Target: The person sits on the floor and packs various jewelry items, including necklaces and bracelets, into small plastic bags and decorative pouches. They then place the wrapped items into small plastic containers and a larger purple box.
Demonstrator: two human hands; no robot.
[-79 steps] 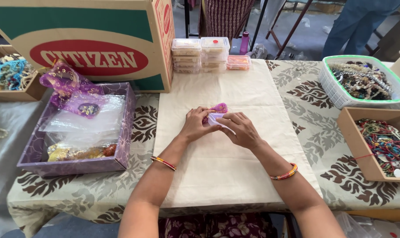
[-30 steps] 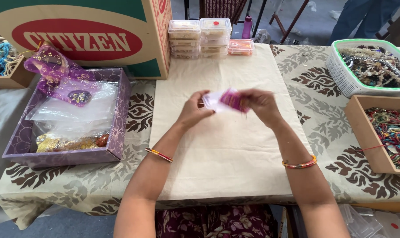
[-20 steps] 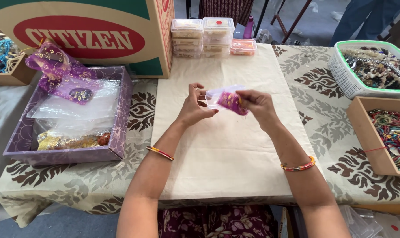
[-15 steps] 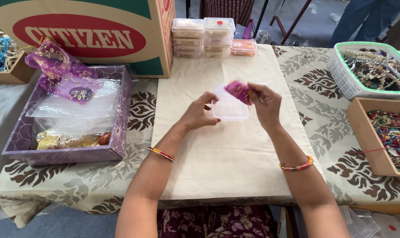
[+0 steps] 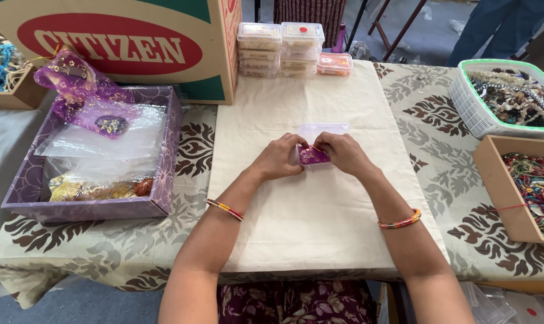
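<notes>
Lowered since before, both hands (image 5: pixel 311 157) half-hiding purple pouch (image 5: pixel 313 156), clear box (image 5: pixel 323 129)

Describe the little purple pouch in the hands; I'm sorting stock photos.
The purple pouch is small, of shiny patterned fabric with gold motifs. It lies low over the cream cloth, partly inside a clear plastic bag. The left hand and right hand pinch it from both sides.

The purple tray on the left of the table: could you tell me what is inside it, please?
The purple tray holds clear plastic bags, a purple organza pouch and gold-coloured items. Whatever lies under the bags is covered.
</notes>
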